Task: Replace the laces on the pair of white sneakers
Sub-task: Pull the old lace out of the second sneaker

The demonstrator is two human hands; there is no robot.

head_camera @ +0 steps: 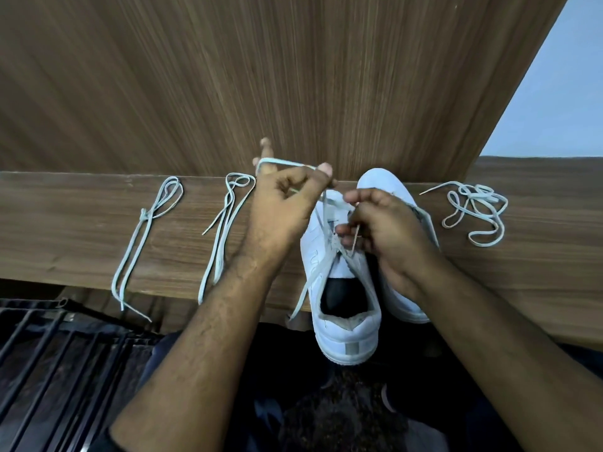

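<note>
A white sneaker (346,334) sits at the wooden ledge's front edge, heel toward me. A second white sneaker (385,185) lies behind it on the right, mostly hidden by my right hand. My left hand (280,207) holds a white lace (284,163) looped over its fingers, pulled up from the near sneaker's eyelets. My right hand (381,226) pinches the lace's tip (355,238) over the eyelets. One lace end (310,285) hangs down the sneaker's left side.
Two folded spare laces (143,236) (222,230) lie on the wooden ledge (81,230) at the left. A tangled lace (473,213) lies at the right. A wooden panel (261,76) rises behind. A black metal rack (49,353) stands lower left.
</note>
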